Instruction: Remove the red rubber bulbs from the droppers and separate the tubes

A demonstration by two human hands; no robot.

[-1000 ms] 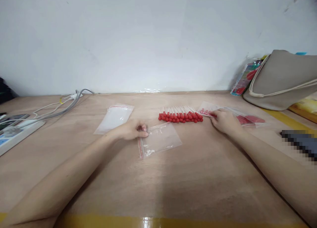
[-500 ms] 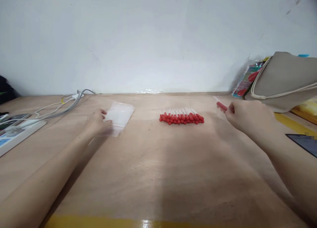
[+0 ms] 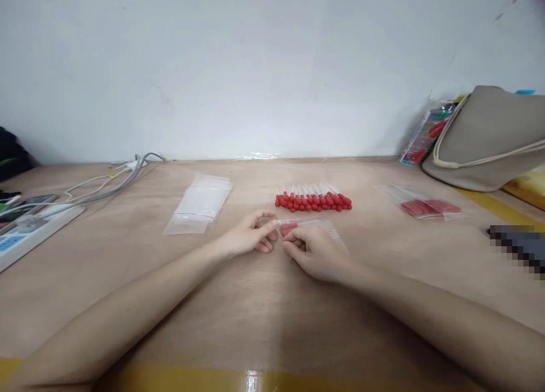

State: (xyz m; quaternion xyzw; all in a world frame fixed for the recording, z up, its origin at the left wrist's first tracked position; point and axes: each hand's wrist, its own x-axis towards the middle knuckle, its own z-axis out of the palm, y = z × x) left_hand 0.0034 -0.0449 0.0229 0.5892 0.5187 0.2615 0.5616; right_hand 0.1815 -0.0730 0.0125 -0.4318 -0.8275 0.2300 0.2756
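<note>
Near the table's middle, a small clear zip bag (image 3: 330,228) with red pieces inside is between my hands. My left hand (image 3: 252,233) pinches its left corner between thumb and forefinger, the other fingers curled loosely. My right hand (image 3: 317,251) is closed on the bag's near edge and covers part of it. Just beyond lies a row of what look like droppers (image 3: 313,201), red bulbs toward me and clear thin stems toward the wall. A stack of flat zip bags (image 3: 198,202) with red lines lies to the left. Filled bags (image 3: 430,207) with red contents lie to the right.
A white power strip (image 3: 42,230) with grey and white cables (image 3: 114,182) sits at the left. On the right are a beige bag (image 3: 489,142) with a cord, a colourful package (image 3: 426,135) and a dark flat device (image 3: 517,247). A white wall (image 3: 272,68) stands behind.
My left hand has come right from the stack of flat bags to the middle. My right hand has moved left with the zip bag, uncovering the filled bags at the right.
</note>
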